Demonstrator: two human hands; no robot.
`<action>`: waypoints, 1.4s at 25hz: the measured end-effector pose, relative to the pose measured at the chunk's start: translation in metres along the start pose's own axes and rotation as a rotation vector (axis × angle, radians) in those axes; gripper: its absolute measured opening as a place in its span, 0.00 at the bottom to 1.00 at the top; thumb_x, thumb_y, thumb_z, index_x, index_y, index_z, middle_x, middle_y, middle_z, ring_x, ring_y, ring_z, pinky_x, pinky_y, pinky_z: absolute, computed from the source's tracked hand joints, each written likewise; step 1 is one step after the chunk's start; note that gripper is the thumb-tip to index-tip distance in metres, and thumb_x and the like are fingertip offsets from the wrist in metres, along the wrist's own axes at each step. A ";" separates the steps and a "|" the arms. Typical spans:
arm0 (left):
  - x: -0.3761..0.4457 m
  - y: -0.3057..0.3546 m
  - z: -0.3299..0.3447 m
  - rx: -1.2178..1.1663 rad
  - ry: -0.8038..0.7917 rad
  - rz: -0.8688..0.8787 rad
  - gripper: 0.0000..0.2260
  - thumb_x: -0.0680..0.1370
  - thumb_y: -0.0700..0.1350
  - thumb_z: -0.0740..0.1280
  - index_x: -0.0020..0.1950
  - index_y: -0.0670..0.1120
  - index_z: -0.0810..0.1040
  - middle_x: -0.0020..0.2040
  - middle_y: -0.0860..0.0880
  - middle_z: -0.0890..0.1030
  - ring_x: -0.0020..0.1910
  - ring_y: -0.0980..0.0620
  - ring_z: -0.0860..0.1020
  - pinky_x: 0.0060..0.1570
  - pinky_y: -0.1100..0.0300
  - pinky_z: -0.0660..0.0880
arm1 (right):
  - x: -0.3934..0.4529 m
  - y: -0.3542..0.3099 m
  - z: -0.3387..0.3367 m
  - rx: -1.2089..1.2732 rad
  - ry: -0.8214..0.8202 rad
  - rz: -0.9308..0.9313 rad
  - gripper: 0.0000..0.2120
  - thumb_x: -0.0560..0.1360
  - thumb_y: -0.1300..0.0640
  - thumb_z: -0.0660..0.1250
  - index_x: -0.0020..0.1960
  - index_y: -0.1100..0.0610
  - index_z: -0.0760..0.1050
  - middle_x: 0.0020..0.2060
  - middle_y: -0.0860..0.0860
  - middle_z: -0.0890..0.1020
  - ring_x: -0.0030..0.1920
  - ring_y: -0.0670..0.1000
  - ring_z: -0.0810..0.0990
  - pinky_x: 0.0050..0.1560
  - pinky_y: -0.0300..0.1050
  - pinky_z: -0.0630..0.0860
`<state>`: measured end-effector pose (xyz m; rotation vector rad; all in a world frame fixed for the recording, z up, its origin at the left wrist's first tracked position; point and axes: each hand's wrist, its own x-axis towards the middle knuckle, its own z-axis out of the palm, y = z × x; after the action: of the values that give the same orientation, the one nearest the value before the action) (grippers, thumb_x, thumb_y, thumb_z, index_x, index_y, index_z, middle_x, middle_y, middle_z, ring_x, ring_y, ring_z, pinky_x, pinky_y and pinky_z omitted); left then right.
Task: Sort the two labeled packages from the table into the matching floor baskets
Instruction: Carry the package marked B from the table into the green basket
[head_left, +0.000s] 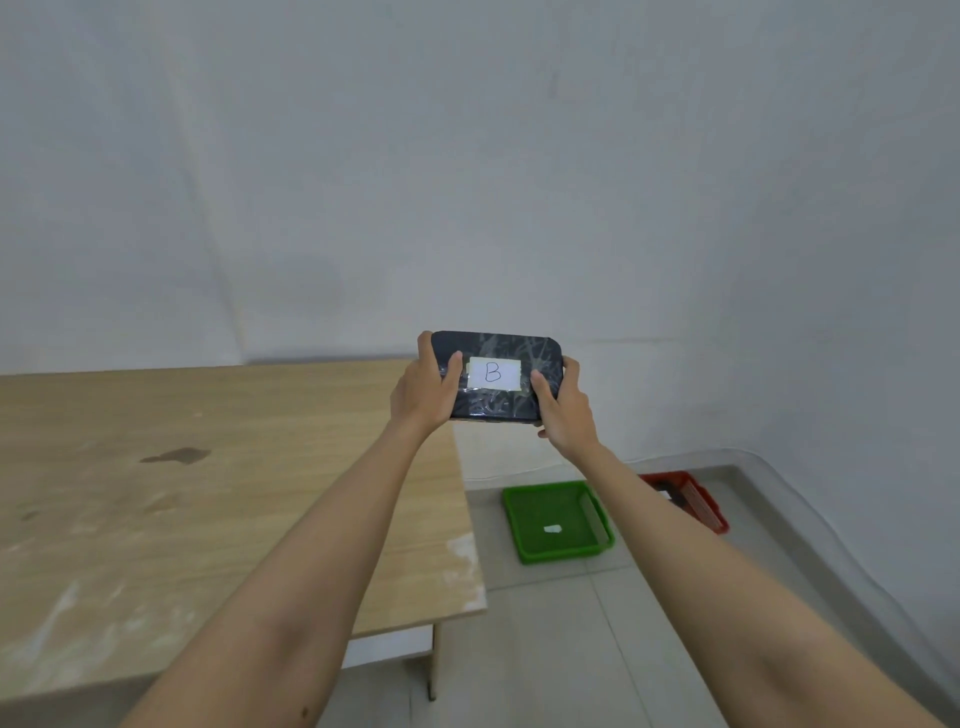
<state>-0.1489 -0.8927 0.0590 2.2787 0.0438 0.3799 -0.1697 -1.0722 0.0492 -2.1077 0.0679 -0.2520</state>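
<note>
On the left, a light wooden counter (156, 493) is seen, its top marked by a dark stain and pale scuffs near the right edge. Past its far right corner, a dark wrapped package (498, 405) is held up in the air in front of a plain wall (467, 156), well above the floor. The left end of the package is clasped by the left hand (423, 387), thumb laid on the front face and fingers wrapped behind. A white label (493, 373) marked with a handwritten "B" is fixed to the middle of the front face, between the two thumbs. The right end is clasped in the same way by the right hand (563, 405), so each grip is closed on the package. Below and to the right, on the tiled floor (545, 649), a green basket (524, 551) is set with a small white tag (552, 529) lying inside it. Just beyond it, nearer the wall, a red basket (698, 501) is partly hidden by the right forearm; something dark lies in it, though what it is cannot be told.
</note>
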 end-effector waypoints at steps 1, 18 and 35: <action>0.005 0.011 0.018 0.004 -0.012 0.002 0.24 0.80 0.57 0.53 0.72 0.47 0.57 0.39 0.46 0.78 0.40 0.44 0.76 0.40 0.54 0.69 | 0.009 0.013 -0.013 0.004 0.008 0.011 0.22 0.79 0.43 0.56 0.68 0.51 0.57 0.45 0.51 0.77 0.47 0.61 0.81 0.49 0.64 0.80; 0.208 0.092 0.311 -0.024 -0.264 -0.123 0.25 0.79 0.57 0.55 0.73 0.48 0.56 0.60 0.43 0.79 0.53 0.42 0.77 0.47 0.55 0.69 | 0.270 0.198 -0.128 0.018 -0.022 0.249 0.26 0.80 0.44 0.55 0.71 0.57 0.54 0.55 0.58 0.79 0.52 0.62 0.80 0.52 0.65 0.78; 0.193 -0.120 0.637 -0.212 -0.392 -0.778 0.27 0.78 0.47 0.61 0.75 0.52 0.54 0.70 0.44 0.70 0.64 0.38 0.73 0.38 0.54 0.77 | 0.394 0.574 -0.003 0.073 -0.584 0.532 0.25 0.78 0.50 0.62 0.65 0.57 0.51 0.57 0.54 0.75 0.58 0.56 0.76 0.64 0.55 0.74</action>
<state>0.2276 -1.2429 -0.3801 1.9065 0.6315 -0.4458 0.2444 -1.4339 -0.3772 -1.9321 0.2591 0.6633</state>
